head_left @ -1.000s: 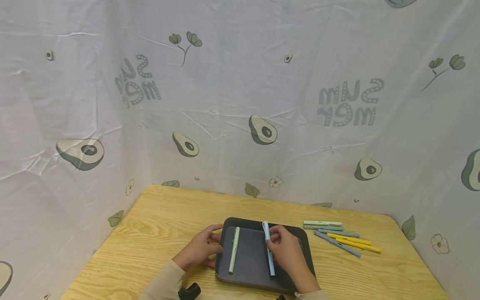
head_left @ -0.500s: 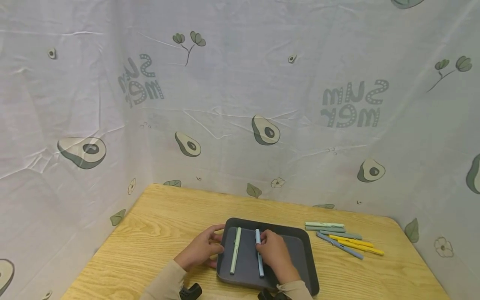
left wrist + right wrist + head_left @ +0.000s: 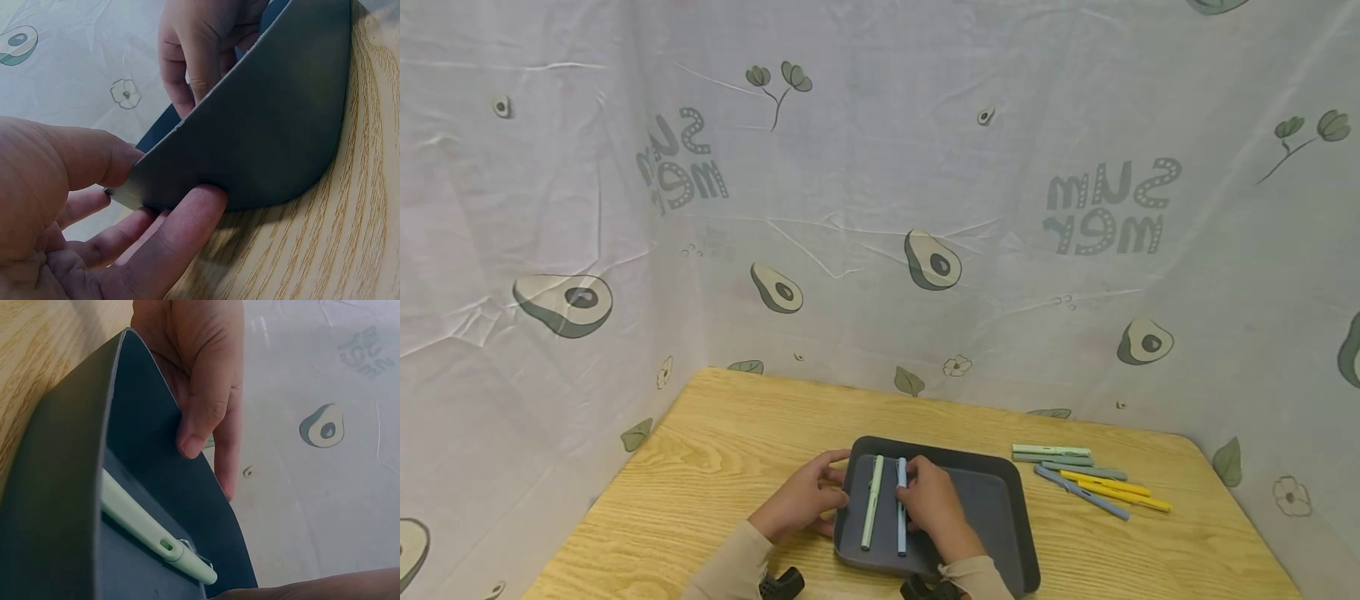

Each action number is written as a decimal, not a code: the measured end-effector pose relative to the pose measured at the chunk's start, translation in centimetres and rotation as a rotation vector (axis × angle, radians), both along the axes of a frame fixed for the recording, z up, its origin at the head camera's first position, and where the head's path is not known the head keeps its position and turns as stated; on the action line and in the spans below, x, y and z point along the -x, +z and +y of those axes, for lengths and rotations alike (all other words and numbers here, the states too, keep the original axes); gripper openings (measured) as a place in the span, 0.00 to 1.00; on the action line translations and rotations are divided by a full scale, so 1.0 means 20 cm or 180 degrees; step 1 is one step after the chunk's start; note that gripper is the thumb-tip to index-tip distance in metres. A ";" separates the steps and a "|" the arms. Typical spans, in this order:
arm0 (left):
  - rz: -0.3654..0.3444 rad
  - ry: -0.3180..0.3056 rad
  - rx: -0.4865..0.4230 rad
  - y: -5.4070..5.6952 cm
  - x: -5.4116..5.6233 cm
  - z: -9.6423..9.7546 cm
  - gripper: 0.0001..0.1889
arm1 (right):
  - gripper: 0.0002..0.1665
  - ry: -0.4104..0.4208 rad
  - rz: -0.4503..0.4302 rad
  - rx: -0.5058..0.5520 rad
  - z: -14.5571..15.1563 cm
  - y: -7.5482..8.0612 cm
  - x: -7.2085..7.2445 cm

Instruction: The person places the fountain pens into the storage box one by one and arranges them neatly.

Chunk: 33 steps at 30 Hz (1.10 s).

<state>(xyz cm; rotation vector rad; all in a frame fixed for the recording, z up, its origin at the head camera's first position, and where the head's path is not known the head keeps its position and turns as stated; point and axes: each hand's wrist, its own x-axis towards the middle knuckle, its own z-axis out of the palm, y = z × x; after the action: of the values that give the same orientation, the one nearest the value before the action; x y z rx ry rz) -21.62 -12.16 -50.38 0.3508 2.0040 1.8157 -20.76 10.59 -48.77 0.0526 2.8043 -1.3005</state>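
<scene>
A dark grey tray (image 3: 1000,500) sits on the wooden table. My left hand (image 3: 805,496) holds its left wall, thumb over the rim and fingers along the outside, as the left wrist view shows. A pale green pen (image 3: 872,504) with a clip lies lengthwise inside the tray near that wall; its clip end also shows in the right wrist view. Just right of it, my right hand (image 3: 936,500) pinches a light blue pen (image 3: 902,521), roughly parallel to the green one. Whether the blue pen touches the tray floor I cannot tell.
Right of the tray lies a loose group of pens: a pale green pen (image 3: 1051,449), teal ones, yellow pens (image 3: 1123,493) and a blue-grey pen (image 3: 1082,492). A white printed curtain (image 3: 850,333) hangs behind and beside the wooden table (image 3: 737,417).
My right hand has moved left across the tray with the light blue pen, bringing it beside the pale green pen and straighter. The left hand has stayed on the tray's wall.
</scene>
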 end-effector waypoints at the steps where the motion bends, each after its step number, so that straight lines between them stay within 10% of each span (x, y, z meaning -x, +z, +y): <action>1: -0.0003 0.0001 -0.0003 0.00 0.00 0.00 0.40 | 0.20 -0.0001 -0.0005 0.0002 0.00 0.00 0.00; 28: -0.0036 -0.0009 0.0000 0.02 -0.01 0.02 0.39 | 0.23 0.0053 -0.0113 0.0158 -0.01 0.02 0.00; 33: -0.0030 0.0049 0.0031 0.01 -0.01 0.00 0.40 | 0.24 0.0191 0.0258 -0.0179 0.02 0.10 -0.02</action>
<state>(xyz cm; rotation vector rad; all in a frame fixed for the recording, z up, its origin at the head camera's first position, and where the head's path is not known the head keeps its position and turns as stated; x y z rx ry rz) -21.44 -12.10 -50.16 0.3242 2.0141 1.8129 -20.29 11.02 -46.77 -0.0836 2.8851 -1.2386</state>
